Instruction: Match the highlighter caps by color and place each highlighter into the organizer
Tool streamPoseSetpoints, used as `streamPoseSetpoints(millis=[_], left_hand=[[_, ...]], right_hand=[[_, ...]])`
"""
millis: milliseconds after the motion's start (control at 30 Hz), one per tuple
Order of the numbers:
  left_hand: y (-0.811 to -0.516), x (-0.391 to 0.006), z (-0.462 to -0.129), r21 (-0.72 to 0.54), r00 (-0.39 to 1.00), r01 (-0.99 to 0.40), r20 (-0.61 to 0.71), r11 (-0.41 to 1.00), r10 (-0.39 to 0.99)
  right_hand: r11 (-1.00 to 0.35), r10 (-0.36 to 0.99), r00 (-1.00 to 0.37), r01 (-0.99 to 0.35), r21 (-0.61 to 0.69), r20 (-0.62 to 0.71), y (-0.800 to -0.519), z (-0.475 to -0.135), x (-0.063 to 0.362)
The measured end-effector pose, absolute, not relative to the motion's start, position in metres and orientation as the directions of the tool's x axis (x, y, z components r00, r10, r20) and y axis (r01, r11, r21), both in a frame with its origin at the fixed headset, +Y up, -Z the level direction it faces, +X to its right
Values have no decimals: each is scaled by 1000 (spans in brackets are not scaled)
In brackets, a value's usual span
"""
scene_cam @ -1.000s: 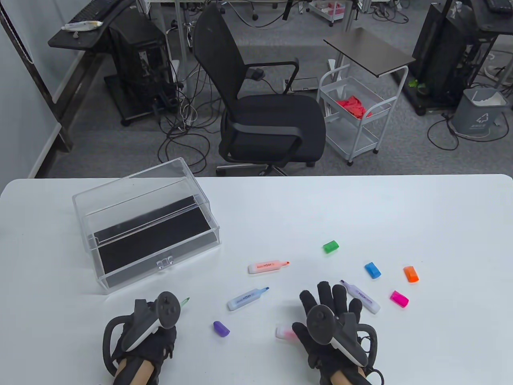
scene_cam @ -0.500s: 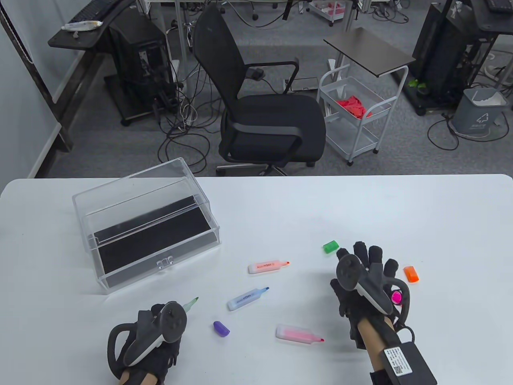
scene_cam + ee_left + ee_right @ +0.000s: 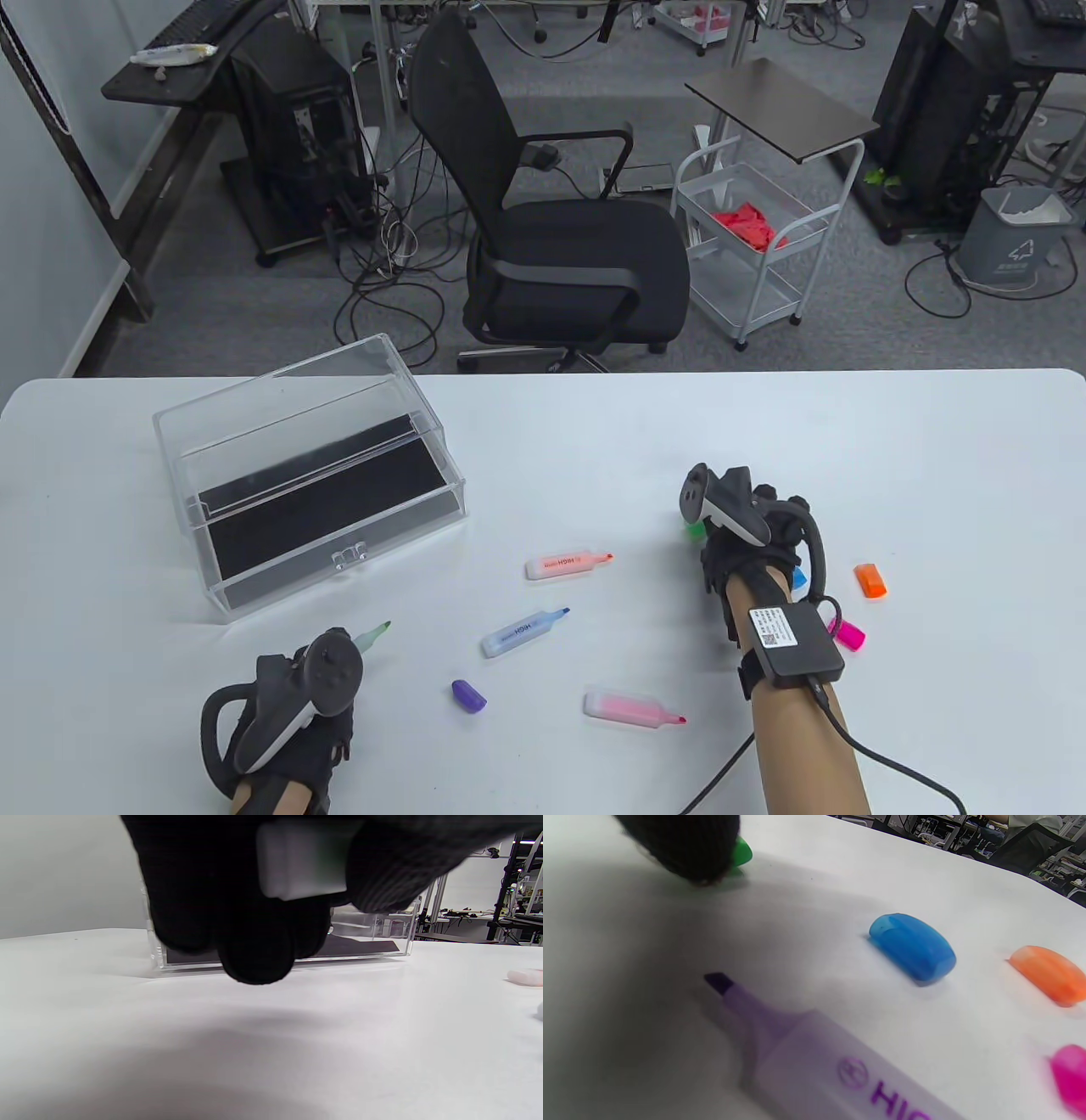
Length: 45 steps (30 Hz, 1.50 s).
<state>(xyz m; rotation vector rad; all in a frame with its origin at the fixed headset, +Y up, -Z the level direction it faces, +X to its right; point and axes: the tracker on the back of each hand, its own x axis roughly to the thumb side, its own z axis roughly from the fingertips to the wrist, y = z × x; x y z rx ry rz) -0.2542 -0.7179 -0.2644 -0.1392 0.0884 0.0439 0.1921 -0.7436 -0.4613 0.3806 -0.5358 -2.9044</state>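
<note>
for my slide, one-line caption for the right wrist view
Gloved fingertip on green cap; blue cap and purple highlighter nearby.

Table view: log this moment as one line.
left hand: holds green highlighter | right hand: on green cap | organizer: empty

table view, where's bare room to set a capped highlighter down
Bare: the far strip behind the organizer and the right hand, and the right edge past the orange cap. Crowded: the near middle, from the blue highlighter to the pink cap.
</note>
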Motion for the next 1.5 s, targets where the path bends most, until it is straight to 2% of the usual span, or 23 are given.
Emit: streamPoseSetpoints(millis=[333, 567, 733, 1000, 1133, 1233, 1333, 1500], left_hand=[[-718, -254, -263, -139, 995, -37, -101, 990, 23], [-720, -254, -263, -152, 995, -43, -97, 988, 28], [-722, -254, -263, -151, 996, -47, -82, 987, 35], [-728, -243, -264, -167, 1000, -19, -21, 986, 16], [-723, -242, -261, -152, 997, -78, 6, 985, 79], [-720, -242, -259, -133, 994, -98, 28, 986, 102], [-719, -242, -259, -131, 992, -106, 49, 986, 113], [-718, -244, -260, -146, 985, -142, 80, 979, 155]], right_hand=[[-886, -248, -953, 149, 438, -177, -761, -488, 183], [-926, -201, -965, 132, 352, -167, -762, -488, 182], [-923, -211, -968, 152, 353, -134, -759, -480, 181], [-957, -102, -994, 86, 278, -46, -720, -437, 183], [-969, -38, -999, 33, 246, -16, -706, -407, 182], [-979, 13, -1000, -8, 206, 23, -699, -384, 177], [-975, 128, -991, -117, 190, 48, -699, -360, 170], [-970, 171, -981, -153, 188, 87, -695, -327, 158]])
